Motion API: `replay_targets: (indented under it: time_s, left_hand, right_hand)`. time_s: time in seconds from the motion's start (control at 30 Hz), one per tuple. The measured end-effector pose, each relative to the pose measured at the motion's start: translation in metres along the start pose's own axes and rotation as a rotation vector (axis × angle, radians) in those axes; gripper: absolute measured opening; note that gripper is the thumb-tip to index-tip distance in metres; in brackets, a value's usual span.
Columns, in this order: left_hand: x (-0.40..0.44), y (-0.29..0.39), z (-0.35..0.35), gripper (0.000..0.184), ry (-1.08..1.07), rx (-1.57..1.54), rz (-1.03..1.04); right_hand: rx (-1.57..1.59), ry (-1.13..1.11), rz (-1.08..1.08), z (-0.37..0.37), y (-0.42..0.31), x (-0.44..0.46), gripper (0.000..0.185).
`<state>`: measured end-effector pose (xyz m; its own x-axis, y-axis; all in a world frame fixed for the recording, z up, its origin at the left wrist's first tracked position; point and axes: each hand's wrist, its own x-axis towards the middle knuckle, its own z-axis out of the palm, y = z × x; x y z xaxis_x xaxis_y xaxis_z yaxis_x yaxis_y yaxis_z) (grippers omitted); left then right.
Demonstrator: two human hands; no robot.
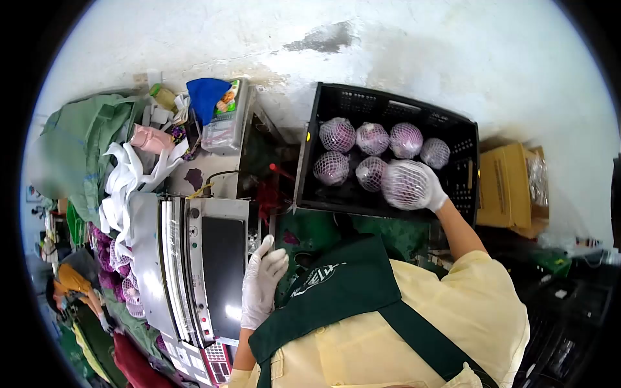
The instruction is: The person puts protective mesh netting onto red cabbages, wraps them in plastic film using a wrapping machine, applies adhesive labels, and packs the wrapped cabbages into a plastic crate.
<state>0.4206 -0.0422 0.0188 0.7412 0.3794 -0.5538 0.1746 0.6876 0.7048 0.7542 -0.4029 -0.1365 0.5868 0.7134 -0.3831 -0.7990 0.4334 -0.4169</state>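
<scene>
My right hand, in a white glove, is closed round a purple cabbage in white foam netting at the lower right of a black crate. Several more netted purple cabbages sit in the crate in two rows. My left hand, also gloved, is held beside the wrapping machine with fingers apart and nothing in it.
A cardboard box stands right of the crate. Left are white netting strips, a green sack, a blue cloth and piled cabbages. A co-worker in orange is at far left.
</scene>
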Motion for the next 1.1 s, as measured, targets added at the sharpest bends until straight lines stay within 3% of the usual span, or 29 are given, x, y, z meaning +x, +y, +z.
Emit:
replay_targets:
  time_s: [0.1, 0.17, 0.23, 0.3, 0.33, 0.37, 0.43, 0.53, 0.57, 0.63, 0.7, 0.8, 0.9, 0.93, 1.03, 1.1]
  left_hand:
    - [-0.023, -0.004, -0.005, 0.053, 0.148, -0.066, -0.072]
    - [-0.041, -0.008, -0.01, 0.052, 0.186, -0.103, -0.031]
    - [-0.06, -0.006, -0.012, 0.05, 0.21, -0.171, 0.007]
    - [-0.076, -0.012, -0.018, 0.05, 0.295, -0.2, 0.012]
    - [-0.083, -0.017, -0.025, 0.051, 0.319, -0.172, 0.044]
    - [-0.095, -0.021, -0.032, 0.052, 0.326, -0.158, 0.12]
    - [-0.112, -0.028, -0.047, 0.053, 0.356, -0.18, 0.205]
    - [-0.136, -0.023, -0.073, 0.053, 0.4, -0.184, 0.275]
    - [-0.143, -0.021, -0.082, 0.053, 0.416, -0.172, 0.319]
    - [-0.16, -0.014, -0.104, 0.053, 0.458, -0.169, 0.38]
    - [-0.182, -0.001, -0.123, 0.052, 0.55, -0.185, 0.425]
    - [-0.219, -0.003, -0.166, 0.048, 0.666, -0.271, 0.49]
    - [-0.254, -0.014, -0.204, 0.047, 0.782, -0.369, 0.512]
    - [-0.263, -0.016, -0.214, 0.046, 0.805, -0.398, 0.491]
    - [-0.274, -0.016, -0.232, 0.046, 0.876, -0.441, 0.481]
    - [-0.271, -0.02, -0.249, 0.045, 0.863, -0.439, 0.503]
  right_hand:
    - [-0.077, 0.062, -0.138, -0.037, 0.01, -0.025, 0.048]
    - [0.055, 0.291, -0.027, -0.076, 0.028, -0.031, 0.058]
    - [-0.178, 0.809, 0.113, -0.076, 0.03, -0.041, 0.057]
    - [-0.356, 0.836, 0.178, -0.1, 0.009, -0.01, 0.044]
    - [-1.023, 0.909, -0.054, -0.078, 0.004, 0.007, 0.041]
    - [-1.681, 0.905, -0.334, -0.053, -0.005, 0.028, 0.038]
    - [-1.528, 0.409, -0.796, 0.045, 0.012, 0.086, 0.029]
    - [-1.39, -0.052, -0.748, 0.218, 0.099, 0.164, 0.028]
    - [-1.545, -0.174, -0.75, 0.29, 0.127, 0.166, 0.031]
    - [-1.686, -0.322, -0.797, 0.353, 0.195, 0.234, 0.04]
    - [-1.954, -0.254, -0.824, 0.405, 0.259, 0.294, 0.051]
    - [-2.294, 0.02, -0.513, 0.463, 0.327, 0.347, 0.065]
    - [-2.36, 0.324, -0.305, 0.491, 0.37, 0.339, 0.068]
    - [-2.345, 0.438, -0.297, 0.463, 0.382, 0.38, 0.073]
    - [-2.579, 0.575, -0.472, 0.445, 0.405, 0.388, 0.07]
    - [-2.662, 0.531, -0.451, 0.461, 0.413, 0.368, 0.064]
